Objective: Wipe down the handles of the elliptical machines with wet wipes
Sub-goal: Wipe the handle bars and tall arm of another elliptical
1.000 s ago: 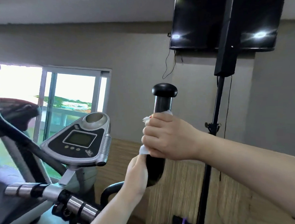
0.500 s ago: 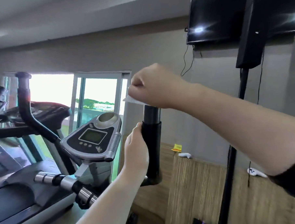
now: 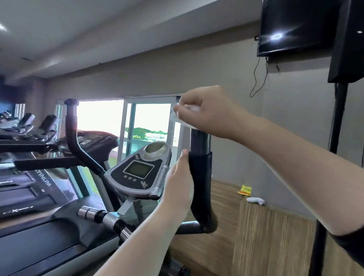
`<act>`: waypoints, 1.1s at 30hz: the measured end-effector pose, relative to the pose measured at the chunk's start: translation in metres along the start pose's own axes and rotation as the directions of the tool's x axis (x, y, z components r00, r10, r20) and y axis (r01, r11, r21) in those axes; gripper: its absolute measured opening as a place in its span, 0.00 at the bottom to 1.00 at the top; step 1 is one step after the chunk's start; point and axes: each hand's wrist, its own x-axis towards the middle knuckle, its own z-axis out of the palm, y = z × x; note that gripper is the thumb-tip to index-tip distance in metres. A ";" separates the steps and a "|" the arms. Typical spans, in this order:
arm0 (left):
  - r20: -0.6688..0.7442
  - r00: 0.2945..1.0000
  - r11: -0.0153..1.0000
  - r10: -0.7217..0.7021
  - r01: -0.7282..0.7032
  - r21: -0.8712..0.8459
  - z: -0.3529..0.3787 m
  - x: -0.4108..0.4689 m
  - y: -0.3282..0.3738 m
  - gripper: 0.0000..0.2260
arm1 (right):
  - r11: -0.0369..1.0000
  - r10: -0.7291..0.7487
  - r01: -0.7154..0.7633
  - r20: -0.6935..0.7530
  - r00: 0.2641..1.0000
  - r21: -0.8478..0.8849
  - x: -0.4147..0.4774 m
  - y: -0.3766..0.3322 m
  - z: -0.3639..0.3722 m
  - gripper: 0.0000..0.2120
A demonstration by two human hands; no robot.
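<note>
Handle (image 3: 199, 170) stands up black in the middle, just beside the screen (image 3: 138, 169). My left hand (image 3: 180, 185) holds it low down, fingers curled round the back. My right hand (image 3: 207, 114) sits on its top, fingers bent tight, pinching the wipe (image 3: 178, 119). If my left hand lets go, the handle may swing and the wipe may slip off. A second ago my right hand was lower, under the round cap.
</note>
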 end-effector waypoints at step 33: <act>-0.014 0.965 0.952 0.263 -0.257 0.167 -0.020 0.003 -0.018 0.17 | 0.639 0.528 -0.529 0.183 0.830 0.558 -0.051 -0.001 0.031 0.11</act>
